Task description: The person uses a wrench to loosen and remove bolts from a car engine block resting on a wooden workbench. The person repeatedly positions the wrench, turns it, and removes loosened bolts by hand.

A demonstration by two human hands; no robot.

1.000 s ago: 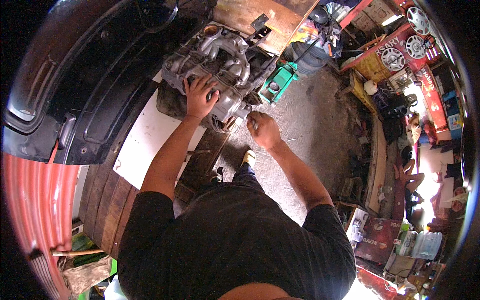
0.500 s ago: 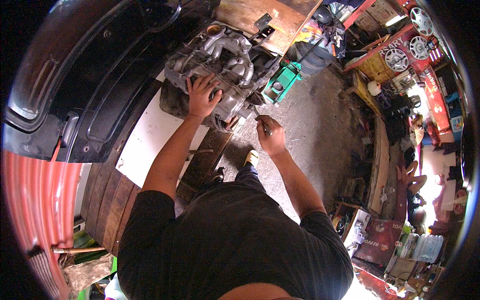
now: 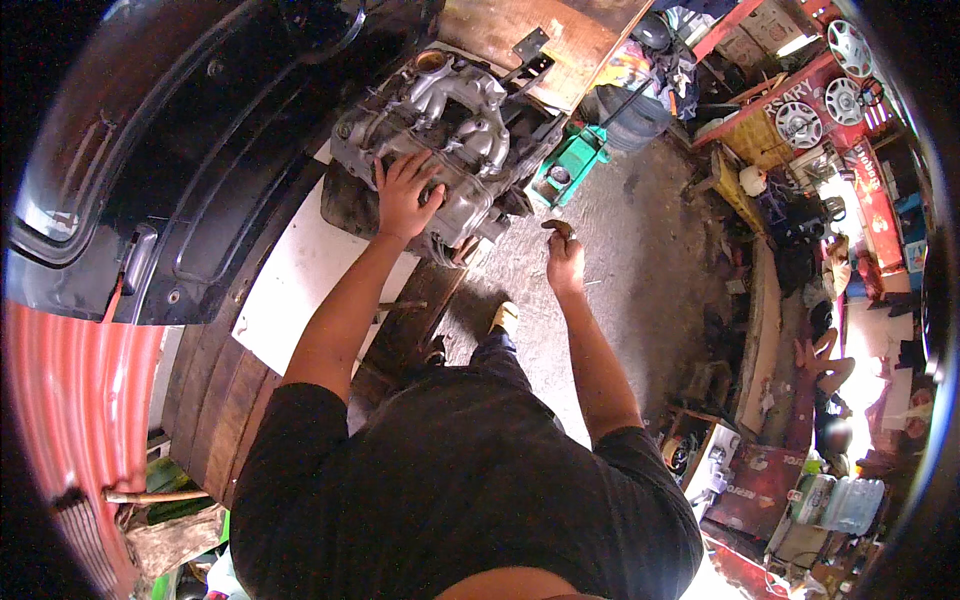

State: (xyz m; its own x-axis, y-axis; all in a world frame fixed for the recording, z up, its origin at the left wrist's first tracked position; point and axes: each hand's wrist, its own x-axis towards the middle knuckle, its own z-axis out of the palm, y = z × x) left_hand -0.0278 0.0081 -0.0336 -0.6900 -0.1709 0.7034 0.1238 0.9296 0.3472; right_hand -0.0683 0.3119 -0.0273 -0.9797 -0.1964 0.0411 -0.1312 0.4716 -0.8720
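Note:
A grey metal engine point(image 3: 455, 160) with a curved pipe manifold rests on a bench at the upper middle. My left hand point(image 3: 405, 200) lies on its near side, fingers spread and palm down against the metal. Off to the right of the engine, over the floor, my right hand point(image 3: 565, 258) is apart from it with the fingers curled. Something dark and small shows at these fingers, too unclear to name.
A green floor jack point(image 3: 572, 165) stands on the concrete beyond the engine, near stacked tyres point(image 3: 630, 118). At left is a large black vehicle panel point(image 3: 190, 150). A white board point(image 3: 300, 280) lies across wooden planks point(image 3: 215, 410). Cluttered shelving lines the right.
My right hand has drawn away from the engine's corner, to the right and slightly up; the metal tool visible in it before is now hard to see. The left hand stays on the engine.

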